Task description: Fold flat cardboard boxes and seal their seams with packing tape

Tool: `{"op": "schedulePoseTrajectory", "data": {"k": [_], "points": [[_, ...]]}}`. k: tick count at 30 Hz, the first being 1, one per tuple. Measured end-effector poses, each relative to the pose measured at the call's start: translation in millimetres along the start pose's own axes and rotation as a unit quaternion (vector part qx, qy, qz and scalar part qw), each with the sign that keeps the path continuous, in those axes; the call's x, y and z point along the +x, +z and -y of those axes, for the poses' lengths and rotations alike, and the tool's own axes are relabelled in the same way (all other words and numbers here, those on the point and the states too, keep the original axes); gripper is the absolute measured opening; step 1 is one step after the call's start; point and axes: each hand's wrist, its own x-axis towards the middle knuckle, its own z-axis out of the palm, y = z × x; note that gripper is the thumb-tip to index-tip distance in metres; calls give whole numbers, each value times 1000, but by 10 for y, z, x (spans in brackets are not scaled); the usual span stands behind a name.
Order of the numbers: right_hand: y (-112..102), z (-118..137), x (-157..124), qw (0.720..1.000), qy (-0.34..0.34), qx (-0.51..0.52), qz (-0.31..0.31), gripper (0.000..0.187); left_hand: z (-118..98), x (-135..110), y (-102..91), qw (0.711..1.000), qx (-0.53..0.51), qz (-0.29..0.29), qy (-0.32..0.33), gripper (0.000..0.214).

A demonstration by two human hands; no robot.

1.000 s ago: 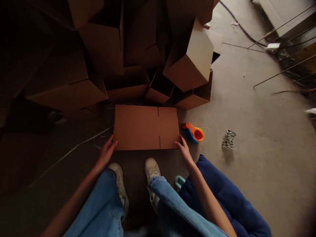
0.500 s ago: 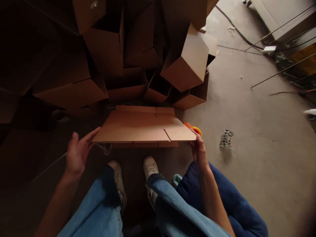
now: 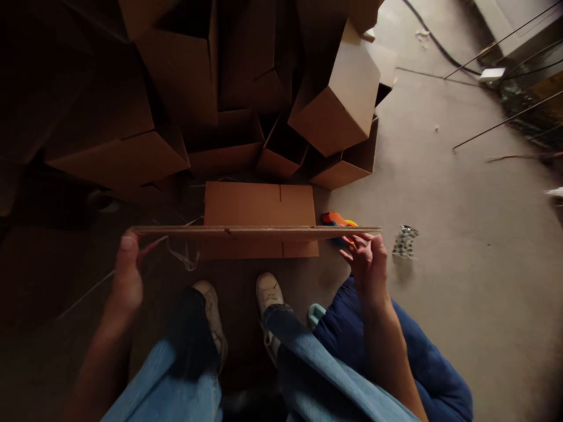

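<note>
A flat folded cardboard box (image 3: 255, 232) is held up between my hands, seen nearly edge-on. My left hand (image 3: 127, 269) grips its left end, thumb near the top edge and fingers behind. At the right end, my right hand (image 3: 367, 261) grips it with thumb and fingers, some of them spread underneath. Below it on the floor lies another flat cardboard box (image 3: 259, 202), partly covered by the held one. Just behind my right fingers sits an orange tape dispenser-like tool (image 3: 336, 218) with a yellow ring, partly hidden.
Open cardboard boxes (image 3: 226, 155) are piled across the far side and left. A dark blue cushion (image 3: 422, 357) lies by my right leg. A crumpled silvery piece (image 3: 404, 241) is on the floor at right. Thin rods (image 3: 492, 126) jut in from the right.
The held box has come up nearer and tilted from a slanted face to edge-on. My hands are farther apart, and more of the flat box beneath now shows.
</note>
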Motion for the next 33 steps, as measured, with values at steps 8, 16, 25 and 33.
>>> {"op": "schedulePoseTrajectory", "data": {"k": [8,16,25,33], "points": [[60,150,-200,1000,-10,-9,0,48,-159,-71,103,999,-48,14,-14,27],[2,62,-343,998,-43,-32,27,41,-74,-151,150,996,-71,24,48,38],[3,29,-380,997,-58,-23,35,38,-71,-184,169,988,-129,60,56,63],[84,98,-480,994,-75,-22,78,36,-15,-101,-6,986,-87,113,92,87]]}}
